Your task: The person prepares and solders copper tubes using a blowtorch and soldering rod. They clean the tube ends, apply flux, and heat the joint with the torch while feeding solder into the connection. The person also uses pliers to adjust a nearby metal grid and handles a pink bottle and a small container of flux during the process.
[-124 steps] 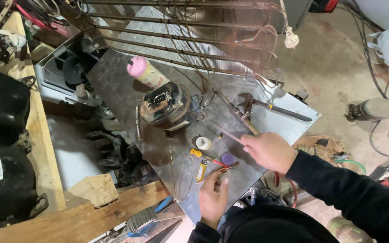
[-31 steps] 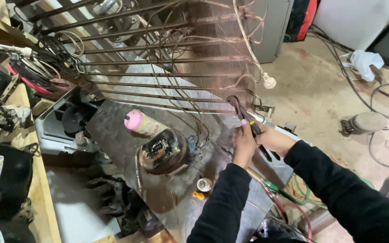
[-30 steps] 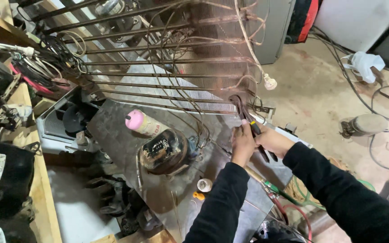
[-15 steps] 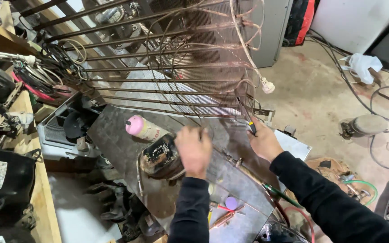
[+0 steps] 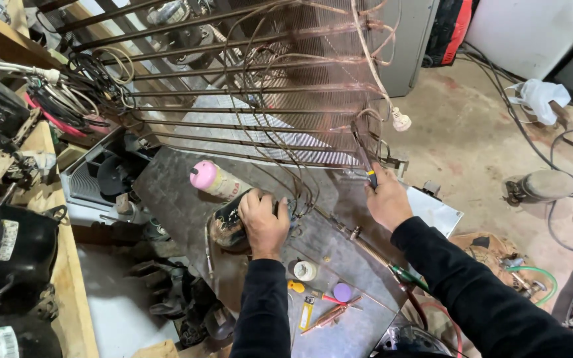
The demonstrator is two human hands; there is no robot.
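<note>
My left hand (image 5: 264, 222) lies palm down on top of a dark round compressor (image 5: 225, 229) that sits on a tilted metal sheet (image 5: 346, 265). My right hand (image 5: 387, 202) is closed around the handles of pliers (image 5: 364, 156), whose jaws reach up to the thin copper tubing (image 5: 286, 146) at the lower right corner of a wire condenser rack (image 5: 233, 86). A pink-capped spray can (image 5: 212, 179) lies on the sheet just left of the compressor.
A roll of tape (image 5: 305, 270), a purple disc (image 5: 342, 292) and small yellow tools (image 5: 305, 311) lie on the sheet near me. Black compressors (image 5: 4, 252) stand on a wooden bench (image 5: 67, 292) at left. Cables and a grey motor (image 5: 538, 187) are on the concrete floor at right.
My left hand left the pliers near the tubing and came down onto the compressor. My right hand stays at the tubing with the pliers.
</note>
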